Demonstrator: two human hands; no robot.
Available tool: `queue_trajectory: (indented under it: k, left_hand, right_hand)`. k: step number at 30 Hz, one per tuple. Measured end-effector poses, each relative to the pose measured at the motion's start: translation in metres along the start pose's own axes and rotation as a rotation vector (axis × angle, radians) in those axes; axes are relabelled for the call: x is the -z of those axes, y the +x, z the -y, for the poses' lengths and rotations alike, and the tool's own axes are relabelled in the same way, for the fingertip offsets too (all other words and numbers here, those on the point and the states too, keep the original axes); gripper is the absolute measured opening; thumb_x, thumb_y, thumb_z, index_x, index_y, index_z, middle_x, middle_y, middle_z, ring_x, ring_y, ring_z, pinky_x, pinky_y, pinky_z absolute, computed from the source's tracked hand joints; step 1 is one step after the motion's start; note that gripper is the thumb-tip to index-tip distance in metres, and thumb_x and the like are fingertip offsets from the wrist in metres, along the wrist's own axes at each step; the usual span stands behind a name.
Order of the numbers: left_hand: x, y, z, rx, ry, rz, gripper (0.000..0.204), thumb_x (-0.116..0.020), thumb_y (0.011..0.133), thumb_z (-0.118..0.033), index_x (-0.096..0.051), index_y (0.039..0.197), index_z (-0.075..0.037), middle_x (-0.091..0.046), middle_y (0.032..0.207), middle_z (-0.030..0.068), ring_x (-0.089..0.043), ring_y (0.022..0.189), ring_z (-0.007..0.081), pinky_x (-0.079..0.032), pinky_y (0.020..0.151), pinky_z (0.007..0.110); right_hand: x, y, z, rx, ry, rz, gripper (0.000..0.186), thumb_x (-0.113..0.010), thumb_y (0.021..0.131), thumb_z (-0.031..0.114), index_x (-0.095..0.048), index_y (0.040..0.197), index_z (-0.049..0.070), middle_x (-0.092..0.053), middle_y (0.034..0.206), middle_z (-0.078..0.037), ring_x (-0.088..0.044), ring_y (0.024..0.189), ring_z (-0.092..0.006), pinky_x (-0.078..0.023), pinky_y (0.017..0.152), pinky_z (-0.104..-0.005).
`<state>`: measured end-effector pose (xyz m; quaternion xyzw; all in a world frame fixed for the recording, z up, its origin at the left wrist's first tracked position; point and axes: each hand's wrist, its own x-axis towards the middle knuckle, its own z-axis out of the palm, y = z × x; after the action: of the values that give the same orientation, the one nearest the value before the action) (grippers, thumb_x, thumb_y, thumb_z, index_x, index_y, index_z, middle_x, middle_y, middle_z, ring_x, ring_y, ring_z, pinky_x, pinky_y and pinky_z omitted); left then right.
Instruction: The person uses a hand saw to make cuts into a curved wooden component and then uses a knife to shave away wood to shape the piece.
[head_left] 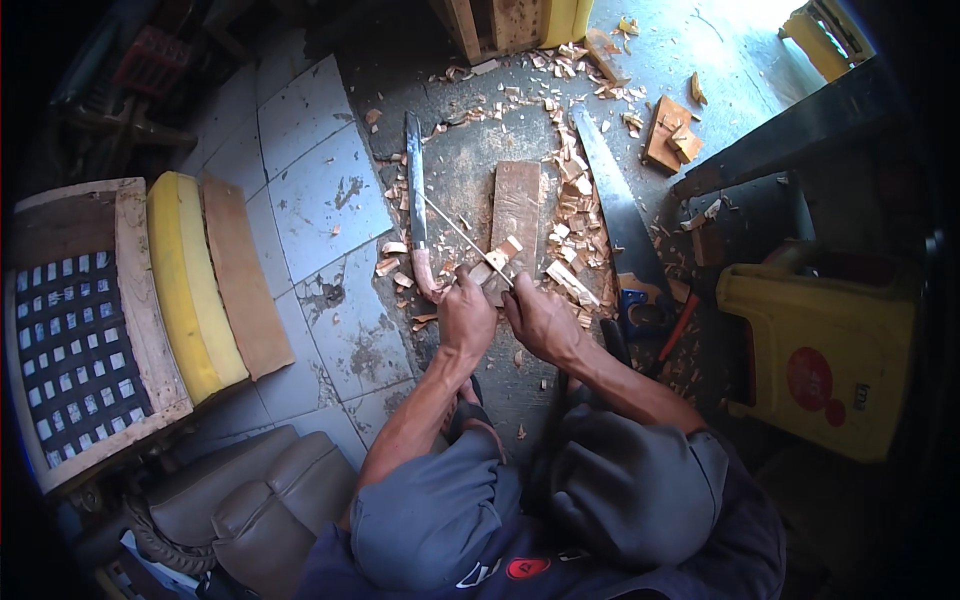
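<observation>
My left hand (467,315) is closed, its fingertips around the near end of a small pale wood block (507,248). Close beside it, my right hand (546,320) grips the lower end of a thin, pale, straight rod (455,226). The rod slants up to the left and crosses the block; whether they touch I cannot tell. Beyond both hands a flat brown board (517,195) lies on the floor. A machete (416,180) with a wooden handle lies left of the board, the handle's end near my left hand. To the right lies a handsaw (612,195).
Wood chips (578,210) litter the floor around the board. A red stick-like tool (680,328) lies by the saw handle. Brown wood offcuts (668,135) are farther right. A yellow plastic stool (825,360) stands at right; a wooden frame with woven straps (85,330) and yellow foam (195,285) at left.
</observation>
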<state>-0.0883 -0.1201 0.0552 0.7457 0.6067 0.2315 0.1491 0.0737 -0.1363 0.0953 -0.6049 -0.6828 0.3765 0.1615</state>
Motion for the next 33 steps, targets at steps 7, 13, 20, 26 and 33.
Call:
queue_trajectory:
  k: [7,13,20,26,33]
  left_hand:
    - [-0.001,0.009,-0.018,0.184,-0.073,0.209,0.044,-0.048,0.095,-0.003,-0.044,0.129,0.026,-0.061,0.058,0.0138,-0.064,0.047,0.0236,-0.052,0.038,0.035]
    - [0.009,-0.001,-0.013,0.114,0.008,0.180,0.047,-0.050,0.099,-0.009,-0.043,0.130,0.025,-0.066,0.066,0.0196,-0.070,0.057,0.0291,-0.055,0.044,0.039]
    - [0.007,-0.002,-0.012,0.073,-0.079,0.107,0.042,-0.045,0.099,-0.006,-0.046,0.128,0.023,-0.064,0.061,0.0152,-0.066,0.051,0.0266,-0.055,0.042,0.037]
    - [0.007,0.004,-0.017,0.142,-0.105,0.164,0.042,-0.049,0.099,-0.009,-0.047,0.127,0.022,-0.062,0.059,0.0141,-0.067,0.051,0.0268,-0.054,0.042,0.037]
    - [0.003,0.001,-0.019,0.192,-0.122,0.182,0.043,-0.046,0.104,-0.018,-0.051,0.120,0.021,-0.062,0.059,0.0178,-0.065,0.050,0.0308,-0.056,0.045,0.040]
  right_hand:
    - [0.003,-0.001,-0.008,0.067,-0.025,-0.104,0.014,-0.059,0.101,0.013,-0.054,0.109,0.002,-0.059,0.064,-0.016,-0.062,0.052,-0.0310,-0.047,0.051,-0.0425]
    - [0.032,-0.015,0.037,0.246,0.453,-0.400,0.020,-0.058,0.100,0.019,-0.051,0.104,0.001,-0.059,0.062,-0.026,-0.065,0.060,-0.0471,-0.051,0.056,-0.0550]
    - [0.024,-0.009,0.016,0.214,0.290,-0.291,0.018,-0.060,0.100,0.017,-0.051,0.103,0.002,-0.058,0.063,-0.023,-0.062,0.054,-0.0407,-0.048,0.051,-0.0492]
    - [-0.004,-0.004,-0.015,0.055,0.082,-0.063,0.020,-0.061,0.098,0.012,-0.052,0.113,0.002,-0.063,0.068,-0.023,-0.066,0.059,-0.0430,-0.050,0.052,-0.0498]
    - [0.000,-0.006,-0.002,0.033,0.099,-0.108,0.014,-0.060,0.099,0.013,-0.051,0.102,0.002,-0.063,0.068,-0.021,-0.067,0.060,-0.0404,-0.050,0.054,-0.0487]
